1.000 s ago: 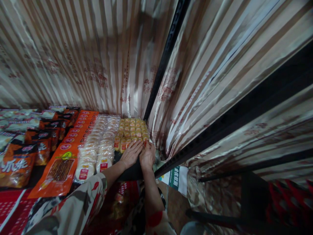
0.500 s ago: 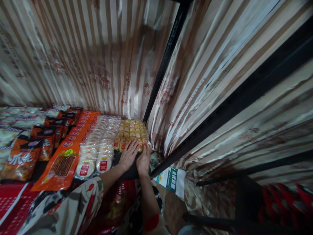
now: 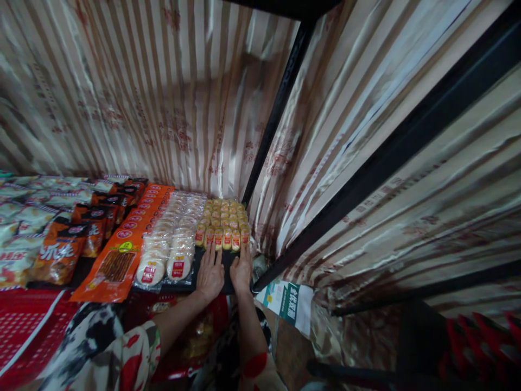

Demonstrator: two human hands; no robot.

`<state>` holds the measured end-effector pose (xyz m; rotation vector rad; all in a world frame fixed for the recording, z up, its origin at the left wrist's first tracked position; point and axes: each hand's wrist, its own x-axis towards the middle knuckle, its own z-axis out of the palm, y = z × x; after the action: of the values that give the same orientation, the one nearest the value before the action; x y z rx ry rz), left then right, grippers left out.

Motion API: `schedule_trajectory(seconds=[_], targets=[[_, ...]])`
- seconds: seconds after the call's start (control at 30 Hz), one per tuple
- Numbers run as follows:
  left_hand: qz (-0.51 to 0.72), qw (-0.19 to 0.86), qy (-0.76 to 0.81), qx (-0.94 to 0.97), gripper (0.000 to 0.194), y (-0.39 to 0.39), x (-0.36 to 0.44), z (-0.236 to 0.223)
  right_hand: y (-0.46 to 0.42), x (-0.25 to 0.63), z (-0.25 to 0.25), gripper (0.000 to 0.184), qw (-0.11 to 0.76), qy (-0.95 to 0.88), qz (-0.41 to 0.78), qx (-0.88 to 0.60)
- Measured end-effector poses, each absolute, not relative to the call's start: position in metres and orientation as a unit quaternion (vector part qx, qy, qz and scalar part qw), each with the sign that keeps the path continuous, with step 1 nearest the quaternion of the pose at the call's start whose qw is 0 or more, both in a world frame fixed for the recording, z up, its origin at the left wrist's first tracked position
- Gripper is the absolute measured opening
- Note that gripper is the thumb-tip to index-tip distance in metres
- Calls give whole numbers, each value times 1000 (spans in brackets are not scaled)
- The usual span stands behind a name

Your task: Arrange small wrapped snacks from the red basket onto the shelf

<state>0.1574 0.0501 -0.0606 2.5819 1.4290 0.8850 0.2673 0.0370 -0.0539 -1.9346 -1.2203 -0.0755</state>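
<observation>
Rows of small yellow packaged snacks [image 3: 222, 220] with red labels stand at the right end of a black shelf [image 3: 203, 266]. My left hand [image 3: 210, 274] lies flat with fingers stretched forward, the tips at the lower edge of the front row. Beside it, my right hand [image 3: 241, 270] has its fingers extended up against the right end of that row, thumb apart. Neither hand grips anything. Just left of the snacks are two rows of clear-wrapped round white cakes [image 3: 179, 260] with red labels.
Orange flat packs [image 3: 118, 266] and orange-black snack bags [image 3: 59, 252] line the shelf to the left. A black post [image 3: 280, 108] and a slanted black bar [image 3: 366, 163] rise near the right corner. A red basket [image 3: 28, 320] sits below, and a green-white printed sheet [image 3: 287, 304] lies lower right.
Both hands have drawn back from the yellow snacks toward me, uncovering the front row, which now looks evenly lined up. The view has shifted slightly, moving the shelf goods to the right.
</observation>
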Motion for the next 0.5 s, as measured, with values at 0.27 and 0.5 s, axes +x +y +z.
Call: schedule_trajectory(seconds=[0.27, 0.5], targets=[[296, 27, 458, 838, 51, 57, 161, -62, 37, 270, -57, 53, 407, -490, -33, -770], [298, 11, 451, 841, 51, 62, 159, -61, 36, 269, -56, 51, 407, -493, -41, -768]])
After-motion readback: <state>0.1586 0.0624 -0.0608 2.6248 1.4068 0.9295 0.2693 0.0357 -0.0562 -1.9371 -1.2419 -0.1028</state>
